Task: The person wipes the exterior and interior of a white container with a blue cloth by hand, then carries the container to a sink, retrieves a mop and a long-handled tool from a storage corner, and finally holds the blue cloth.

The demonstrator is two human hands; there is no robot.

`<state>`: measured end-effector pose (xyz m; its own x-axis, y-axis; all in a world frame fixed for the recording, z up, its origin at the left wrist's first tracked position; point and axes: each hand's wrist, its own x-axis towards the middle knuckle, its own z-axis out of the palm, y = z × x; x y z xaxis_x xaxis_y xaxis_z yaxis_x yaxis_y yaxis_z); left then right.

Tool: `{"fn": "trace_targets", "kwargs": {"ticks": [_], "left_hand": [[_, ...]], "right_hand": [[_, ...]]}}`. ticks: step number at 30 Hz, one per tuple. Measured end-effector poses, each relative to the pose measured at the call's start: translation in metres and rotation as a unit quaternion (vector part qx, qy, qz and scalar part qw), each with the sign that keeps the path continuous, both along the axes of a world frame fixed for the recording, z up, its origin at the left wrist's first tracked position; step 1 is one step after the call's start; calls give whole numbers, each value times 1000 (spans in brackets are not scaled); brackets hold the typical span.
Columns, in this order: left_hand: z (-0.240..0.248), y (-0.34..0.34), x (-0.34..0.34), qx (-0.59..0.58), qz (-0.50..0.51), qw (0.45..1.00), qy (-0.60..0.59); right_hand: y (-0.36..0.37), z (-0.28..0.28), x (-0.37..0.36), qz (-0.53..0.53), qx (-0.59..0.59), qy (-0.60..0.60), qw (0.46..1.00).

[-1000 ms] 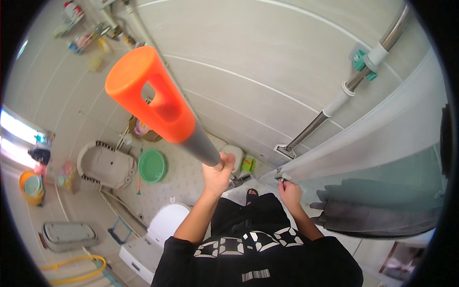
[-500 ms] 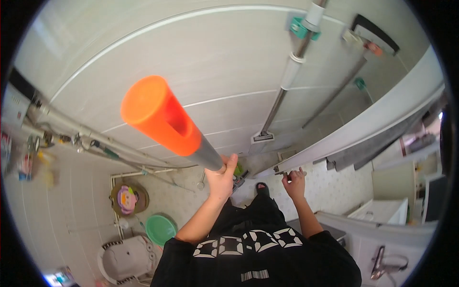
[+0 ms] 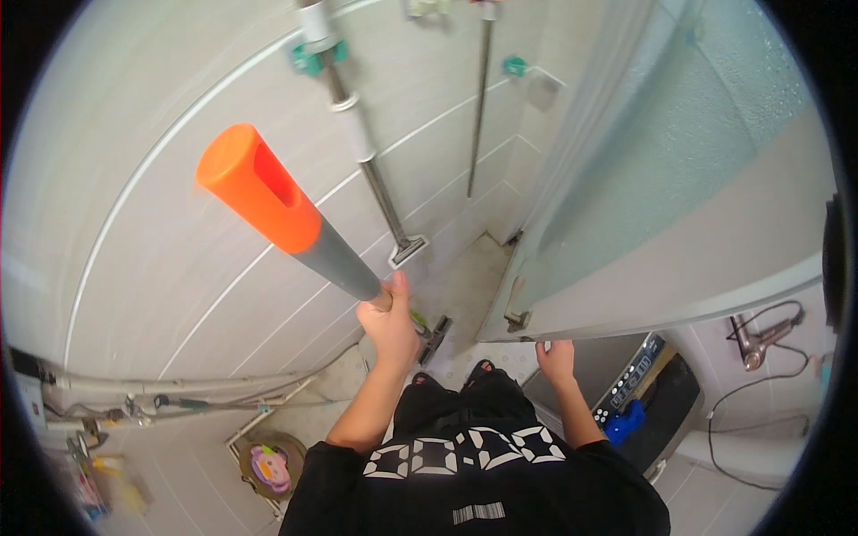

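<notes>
Near centre, our left hand (image 3: 391, 332) encircles the pole (image 3: 340, 261), best kept off the door (image 3: 626, 299); whether our right hand (image 3: 556, 359) grips, we cannot tell.

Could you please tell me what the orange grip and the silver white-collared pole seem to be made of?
The orange grip looks like moulded plastic with a smooth satin finish, judging by its even colour and rounded slot edges. The silver white-collared pole appears to be polished metal, given its bright lengthwise streaks, though whether steel or aluminium I can't tell.
</notes>
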<state>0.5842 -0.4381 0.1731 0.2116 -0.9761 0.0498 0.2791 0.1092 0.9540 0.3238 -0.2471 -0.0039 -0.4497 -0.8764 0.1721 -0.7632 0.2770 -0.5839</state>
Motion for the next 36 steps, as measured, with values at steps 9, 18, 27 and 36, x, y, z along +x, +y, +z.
{"fn": "trace_targets", "kwargs": {"ticks": [9,18,27,36], "left_hand": [[6,-33,-94,3,-54,998,-38],[-8,-116,-199,-43,-88,995,4],[-48,-196,-305,-6,-142,989,-45],[-131,-282,-364,-12,-190,971,-146]], "right_hand": [[57,-32,-53,-126,-73,-78,986],[136,-175,-124,-155,92,88,980],[121,-128,-132,-205,143,129,960],[89,-80,-122,-143,248,287,914]]}}
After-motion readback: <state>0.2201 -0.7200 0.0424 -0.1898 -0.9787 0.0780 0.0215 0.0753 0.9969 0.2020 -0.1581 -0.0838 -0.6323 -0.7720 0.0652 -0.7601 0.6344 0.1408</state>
